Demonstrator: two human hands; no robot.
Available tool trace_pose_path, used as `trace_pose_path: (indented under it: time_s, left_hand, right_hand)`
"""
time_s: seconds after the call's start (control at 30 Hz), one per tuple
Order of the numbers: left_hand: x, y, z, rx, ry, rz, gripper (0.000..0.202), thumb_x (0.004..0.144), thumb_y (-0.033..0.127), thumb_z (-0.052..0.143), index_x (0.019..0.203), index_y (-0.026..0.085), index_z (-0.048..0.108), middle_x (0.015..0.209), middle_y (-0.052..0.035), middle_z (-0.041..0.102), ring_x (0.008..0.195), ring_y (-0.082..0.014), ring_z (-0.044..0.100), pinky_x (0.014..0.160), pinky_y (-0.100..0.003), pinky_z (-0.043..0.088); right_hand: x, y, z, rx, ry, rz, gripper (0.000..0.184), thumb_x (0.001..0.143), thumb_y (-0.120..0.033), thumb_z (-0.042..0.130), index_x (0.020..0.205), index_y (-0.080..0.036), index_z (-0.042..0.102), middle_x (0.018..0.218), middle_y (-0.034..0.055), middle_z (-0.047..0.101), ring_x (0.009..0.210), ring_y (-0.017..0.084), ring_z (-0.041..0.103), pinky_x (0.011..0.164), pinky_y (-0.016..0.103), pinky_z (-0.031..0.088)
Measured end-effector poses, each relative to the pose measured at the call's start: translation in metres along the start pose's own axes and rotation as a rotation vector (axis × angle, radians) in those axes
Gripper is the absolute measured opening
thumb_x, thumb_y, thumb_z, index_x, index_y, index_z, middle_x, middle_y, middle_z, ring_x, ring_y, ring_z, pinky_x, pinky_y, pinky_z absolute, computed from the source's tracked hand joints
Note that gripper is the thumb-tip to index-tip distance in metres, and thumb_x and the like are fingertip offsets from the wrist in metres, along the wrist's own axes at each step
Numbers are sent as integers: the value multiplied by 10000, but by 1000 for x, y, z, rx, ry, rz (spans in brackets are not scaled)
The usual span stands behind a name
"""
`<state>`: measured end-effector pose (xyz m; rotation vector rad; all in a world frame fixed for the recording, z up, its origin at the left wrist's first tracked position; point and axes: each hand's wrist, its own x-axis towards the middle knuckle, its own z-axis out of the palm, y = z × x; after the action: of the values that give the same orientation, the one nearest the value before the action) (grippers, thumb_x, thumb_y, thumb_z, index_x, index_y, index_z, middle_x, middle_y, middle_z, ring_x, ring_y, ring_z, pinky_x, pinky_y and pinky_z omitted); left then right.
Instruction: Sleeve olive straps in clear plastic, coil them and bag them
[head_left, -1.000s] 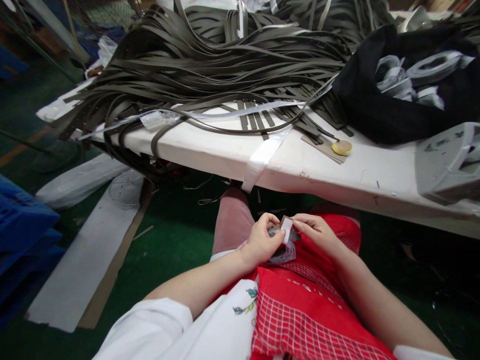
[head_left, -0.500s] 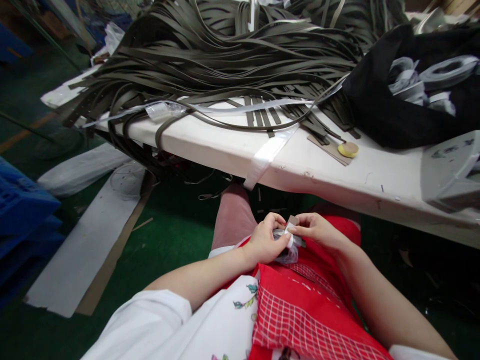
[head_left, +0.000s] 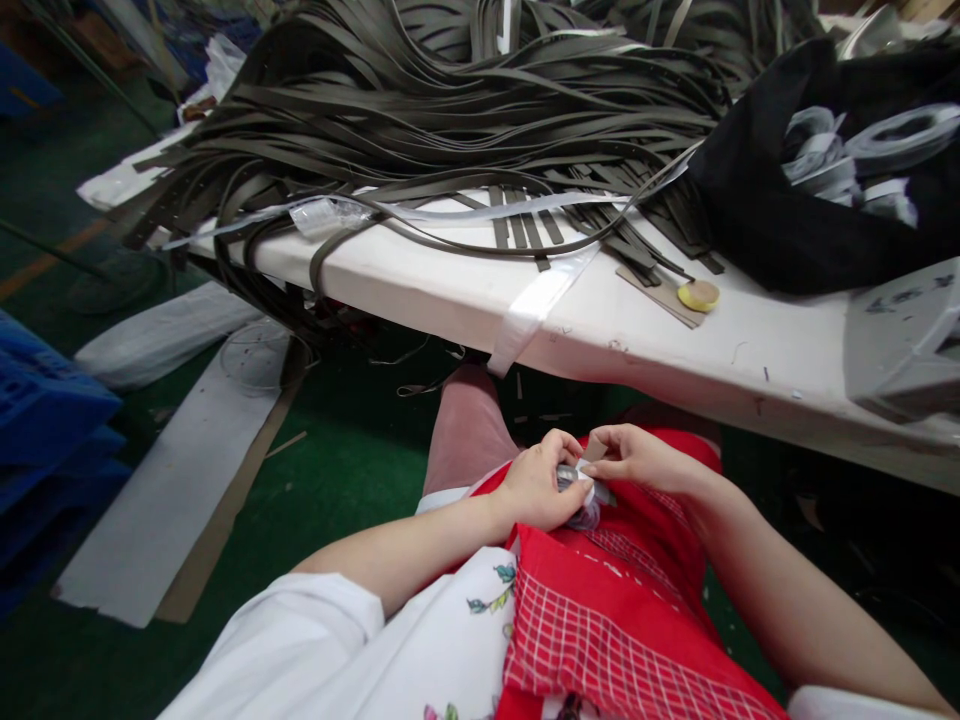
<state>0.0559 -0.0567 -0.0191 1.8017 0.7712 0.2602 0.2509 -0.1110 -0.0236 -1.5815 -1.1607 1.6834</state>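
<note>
Over my lap, my left hand (head_left: pixel 546 482) is curled round a small coil of clear plastic strip (head_left: pixel 583 514), much of it hidden by the fingers. A white paper band (head_left: pixel 584 472) lies across the coil. My right hand (head_left: pixel 628 458) is beside it, thumb and fingers pinching the end of the band, where a small brown-grey piece (head_left: pixel 595 449) sticks up. Whether that piece is part of the band I cannot tell. Both hands rest close together above the red apron (head_left: pixel 622 590).
A white table (head_left: pixel 435 290) stands ahead, heaped with long dark grey strips (head_left: pixel 450 120) and short cut pieces. A yellow tape roll (head_left: pixel 698 295) sits near its edge. Right is a black cloth (head_left: pixel 750 220) holding banded clear coils (head_left: pixel 900 140). Blue crates (head_left: pixel 52 400) stand left.
Both hands have shifted slightly, staying together over the lap. The right fingers now press closer over the band, and the brown-grey piece shows less.
</note>
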Motion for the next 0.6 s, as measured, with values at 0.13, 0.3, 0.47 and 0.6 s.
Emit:
trace_pose_path:
  time_s: [0.13, 0.3, 0.47, 0.6]
  left_hand:
    - [3, 3, -5, 18, -40, -16, 292, 749, 265, 645, 1017, 201, 547, 940, -45, 693, 863, -210, 654, 784, -321, 511]
    - [14, -3, -19, -228, -339, -243, 293, 780, 404, 628, 924, 151, 661, 704, -26, 667, 606, -157, 603, 585, -270, 470]
    - [32, -5, -27, -686, -269, -335, 416, 573, 302, 810, 923, 98, 718, 689, -26, 674, 595, -119, 577, 595, -233, 448]
    - [44, 3, -21, -846, -121, -337, 406, 569, 399, 851, 822, 104, 733, 750, -52, 697, 675, -127, 606, 673, -236, 465]
  right_hand:
    - [-13, -6, 10, -261, 169, -94, 188, 779, -330, 671, 707, -174, 595, 676, 9, 657, 629, 152, 587, 580, 257, 448]
    - [-35, -12, 30, -720, 329, -309, 159, 889, -213, 519, 867, -197, 677, 882, 53, 718, 799, 189, 655, 746, 311, 517]
    - [-43, -5, 37, -891, 460, -455, 292, 950, -225, 478, 1210, -205, 609, 1201, 106, 667, 1064, 238, 642, 951, 407, 530]
    - [-41, -3, 40, -924, 586, -533, 408, 925, -181, 490, 1329, -209, 547, 1295, 116, 617, 1168, 259, 595, 1010, 440, 515]
